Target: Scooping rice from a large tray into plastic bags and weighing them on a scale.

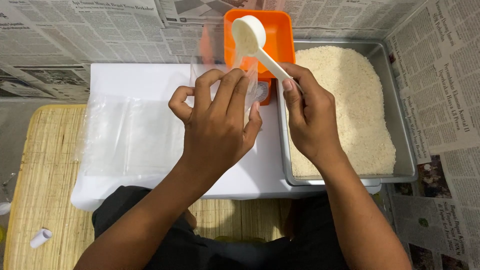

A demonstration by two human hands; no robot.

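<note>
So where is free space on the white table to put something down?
The white table is bare along its far edge, behind the stack of clear bags. It is crowded between the left hand, right hand, orange scale and rice tray.

Low white table in a newspaper-lined corner

The wall behind and the floor at the right are covered with sheets of newspaper. A woven straw mat is spread under the low white table. Even, soft light is cast, with few shadows.
</note>
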